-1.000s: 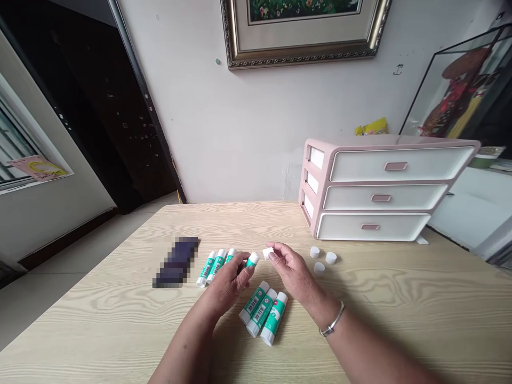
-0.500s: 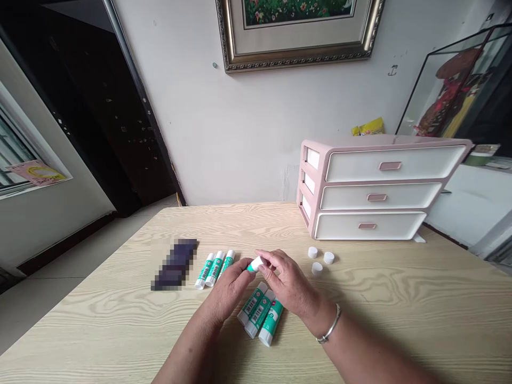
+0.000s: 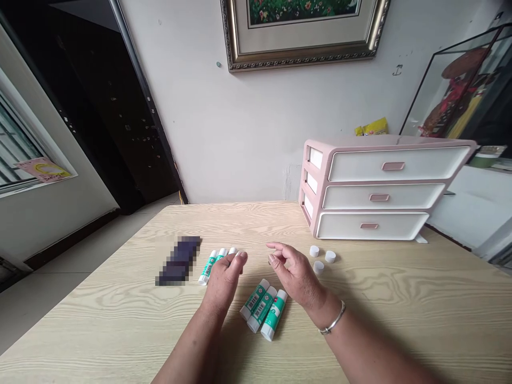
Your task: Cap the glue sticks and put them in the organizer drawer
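My left hand (image 3: 222, 280) is closed, thumb on top, in front of a row of glue sticks (image 3: 207, 268) with green labels and white caps, partly covering them. What its fingers hold, if anything, is hidden. Apart from it, to the right, my right hand (image 3: 296, 274) is raised over the table with index finger stretched out and thumb apart; no object shows between them. Below and between the hands lie three more green glue sticks (image 3: 264, 308), side by side and slanted. Close to the right hand's fingers are three small white caps (image 3: 318, 267).
A dark, pixelated flat item (image 3: 179, 261) lies at the left of the wooden table (image 3: 380, 325). At the back right stands a pink and white drawer unit (image 3: 374, 197), with a yellow packet (image 3: 373, 127) behind its top. A framed picture (image 3: 304, 60) hangs on the wall.
My hands have moved apart; the right let go of the white-capped end of the glue stick. My left hand shifted slightly left, and that glue stick no longer shows. The view moved slightly.
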Demonstrator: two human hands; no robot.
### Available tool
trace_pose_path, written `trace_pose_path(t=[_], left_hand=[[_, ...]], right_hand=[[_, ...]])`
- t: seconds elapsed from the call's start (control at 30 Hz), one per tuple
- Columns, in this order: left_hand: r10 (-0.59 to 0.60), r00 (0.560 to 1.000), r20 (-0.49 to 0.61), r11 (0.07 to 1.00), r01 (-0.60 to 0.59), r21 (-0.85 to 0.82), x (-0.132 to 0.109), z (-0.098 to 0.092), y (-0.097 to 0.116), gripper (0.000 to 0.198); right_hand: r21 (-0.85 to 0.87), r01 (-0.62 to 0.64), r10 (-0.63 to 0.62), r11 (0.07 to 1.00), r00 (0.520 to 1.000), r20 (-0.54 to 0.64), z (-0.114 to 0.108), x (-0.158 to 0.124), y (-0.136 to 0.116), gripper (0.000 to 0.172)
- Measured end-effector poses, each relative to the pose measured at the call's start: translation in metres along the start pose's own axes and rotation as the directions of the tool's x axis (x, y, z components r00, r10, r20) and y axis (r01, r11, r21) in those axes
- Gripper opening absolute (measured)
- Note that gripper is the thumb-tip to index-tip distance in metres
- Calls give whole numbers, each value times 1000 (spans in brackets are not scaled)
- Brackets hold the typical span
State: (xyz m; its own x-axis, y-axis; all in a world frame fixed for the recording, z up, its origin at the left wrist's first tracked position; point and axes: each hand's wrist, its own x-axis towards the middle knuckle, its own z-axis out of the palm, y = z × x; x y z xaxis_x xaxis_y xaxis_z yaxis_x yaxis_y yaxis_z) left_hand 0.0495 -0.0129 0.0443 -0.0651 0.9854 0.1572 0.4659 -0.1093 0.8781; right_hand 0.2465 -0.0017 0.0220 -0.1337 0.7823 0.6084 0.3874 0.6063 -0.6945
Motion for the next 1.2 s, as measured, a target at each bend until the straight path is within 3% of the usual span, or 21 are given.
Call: trace_pose_path(t=[0.1, 0.2, 0.3, 0.4, 0.53, 0.67, 0.9, 1.03, 1.2], left_hand=[[-29, 999, 27, 991, 33, -132, 2, -4, -6, 45], [-28, 999, 19, 991, 30, -127, 4, -5, -9, 43], [-9, 1000, -4, 1000, 9, -10, 5, -4, -9, 46], [1, 1000, 0, 974, -1, 228, 6, 1, -10, 50], [31, 998, 48, 866, -50, 497, 7, 11, -12, 49], [102, 993, 54, 697, -110, 709, 6, 16, -13, 39], [120, 991, 54, 513, -109, 851, 4, 13, -9, 28], [115, 992, 56, 502, -106, 858, 7, 12, -14, 28], [117, 993, 20, 537, -81, 840, 14, 11, -24, 27]], right_hand=[[-6, -36, 36, 999, 999, 8, -3, 1, -1, 23], [-26, -16, 17, 1000, 999, 36, -2, 1, -4, 21], [-36, -10, 12, 999, 999, 45, -1, 1, -6, 20], [-20, -35, 37, 999, 997, 74, -1, 0, -6, 19], [-24, -36, 38, 999, 994, 102, 0, 0, -4, 25], [-89, -49, 55, 995, 996, 73, 0, 1, 3, 23], [-226, -114, 123, 967, 992, 29, -6, 6, 11, 23], [-434, -139, 142, 890, 990, -26, -21, 10, 24, 25], [-694, -248, 200, 676, 968, -150, -51, 17, 39, 28]])
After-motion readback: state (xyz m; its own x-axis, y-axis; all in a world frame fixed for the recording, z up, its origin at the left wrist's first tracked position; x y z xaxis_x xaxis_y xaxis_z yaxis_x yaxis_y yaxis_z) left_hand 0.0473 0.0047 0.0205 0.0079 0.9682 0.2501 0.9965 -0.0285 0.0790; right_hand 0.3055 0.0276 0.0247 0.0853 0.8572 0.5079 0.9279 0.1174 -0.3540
